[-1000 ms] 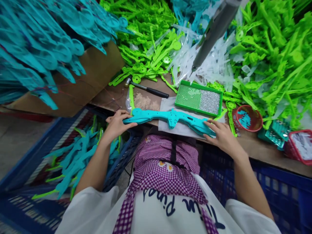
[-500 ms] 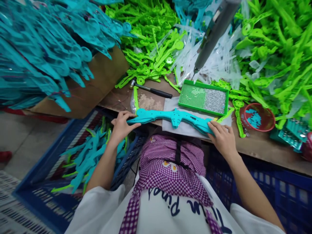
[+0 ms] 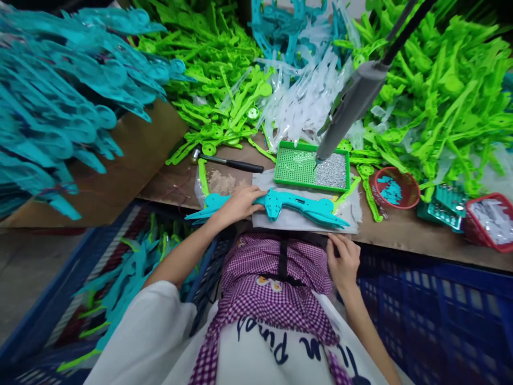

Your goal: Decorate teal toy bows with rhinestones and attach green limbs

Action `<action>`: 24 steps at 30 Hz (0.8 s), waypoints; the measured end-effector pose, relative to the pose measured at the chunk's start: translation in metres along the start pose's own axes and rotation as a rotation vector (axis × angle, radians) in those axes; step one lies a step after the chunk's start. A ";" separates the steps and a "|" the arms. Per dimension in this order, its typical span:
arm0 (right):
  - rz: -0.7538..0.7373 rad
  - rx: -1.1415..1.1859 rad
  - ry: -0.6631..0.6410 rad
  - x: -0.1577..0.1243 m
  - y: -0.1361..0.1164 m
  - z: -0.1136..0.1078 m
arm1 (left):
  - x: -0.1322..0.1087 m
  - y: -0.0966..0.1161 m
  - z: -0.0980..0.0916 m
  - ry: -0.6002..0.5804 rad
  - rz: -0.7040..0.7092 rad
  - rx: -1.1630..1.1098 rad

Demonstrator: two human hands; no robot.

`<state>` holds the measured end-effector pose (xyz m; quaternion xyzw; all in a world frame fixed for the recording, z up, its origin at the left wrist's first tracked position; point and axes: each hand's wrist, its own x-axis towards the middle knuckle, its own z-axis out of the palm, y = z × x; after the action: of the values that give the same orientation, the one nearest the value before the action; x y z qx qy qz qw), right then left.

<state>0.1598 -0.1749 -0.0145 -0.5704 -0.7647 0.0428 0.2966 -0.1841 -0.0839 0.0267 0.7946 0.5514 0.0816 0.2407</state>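
A light-blue plastic toy bow [image 3: 304,203] lies lengthwise near the table's front edge, partly over a grey cloth [image 3: 260,219]. My left hand [image 3: 240,204] is closed around its left limb, close to the middle, and hides part of that limb. Below the bow's right end, my right hand [image 3: 344,259] is at the table edge by my apron, apart from the bow. Its fingers are curled in, and whatever they may hold is hidden. Above the bow sits a green tray [image 3: 294,166] with small silver screws in its right half. A grey electric screwdriver [image 3: 348,107] hangs over the tray, tip down.
A hammer [image 3: 236,163] lies left of the tray. On the right are a red bowl [image 3: 411,187] of blue pieces and a red basket [image 3: 468,230] of white parts. Green parts [image 3: 441,107] are heaped behind. A blue crate [image 3: 24,321] stands lower left.
My left hand has moved right along the bow from its left end towards the middle. My right hand has let go of the right end and dropped to the table edge.
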 end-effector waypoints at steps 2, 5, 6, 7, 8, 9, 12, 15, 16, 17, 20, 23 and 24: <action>-0.013 -0.002 0.022 0.008 -0.010 0.003 | 0.006 -0.005 0.000 -0.016 0.000 -0.038; -0.132 0.041 -0.029 0.039 -0.036 0.012 | 0.012 -0.011 0.000 -0.026 0.015 -0.083; -0.205 0.065 -0.084 0.050 -0.046 0.016 | 0.014 -0.012 0.000 -0.026 0.019 -0.099; -0.288 0.090 -0.145 0.059 -0.055 0.022 | 0.015 -0.014 0.000 -0.027 0.021 -0.114; -0.361 0.114 -0.201 0.065 -0.062 0.027 | 0.016 -0.014 0.000 -0.028 0.021 -0.129; -0.410 0.133 -0.236 0.068 -0.067 0.031 | 0.016 -0.015 0.000 -0.030 0.017 -0.144; -0.355 0.146 -0.207 0.062 -0.067 0.037 | 0.016 -0.016 0.000 -0.037 0.005 -0.173; -0.232 0.101 -0.153 0.047 -0.057 0.034 | 0.014 -0.013 0.002 -0.021 0.001 -0.156; -0.222 0.087 -0.155 0.045 -0.055 0.033 | 0.013 -0.012 0.002 -0.018 -0.002 -0.146; -0.219 0.077 -0.160 0.044 -0.053 0.032 | 0.013 -0.010 0.001 -0.019 -0.008 -0.134; -0.185 0.050 -0.150 0.051 -0.053 0.028 | 0.012 -0.005 -0.002 -0.048 -0.016 -0.090; -0.143 -0.015 -0.127 0.064 -0.047 0.025 | 0.010 -0.001 -0.004 -0.058 -0.004 -0.094; -0.151 -0.043 -0.138 0.067 -0.044 0.025 | 0.009 0.000 -0.004 -0.051 -0.002 -0.104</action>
<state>0.0988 -0.1231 0.0102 -0.5132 -0.8249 0.0434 0.2333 -0.1825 -0.0748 0.0285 0.7824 0.5408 0.0896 0.2955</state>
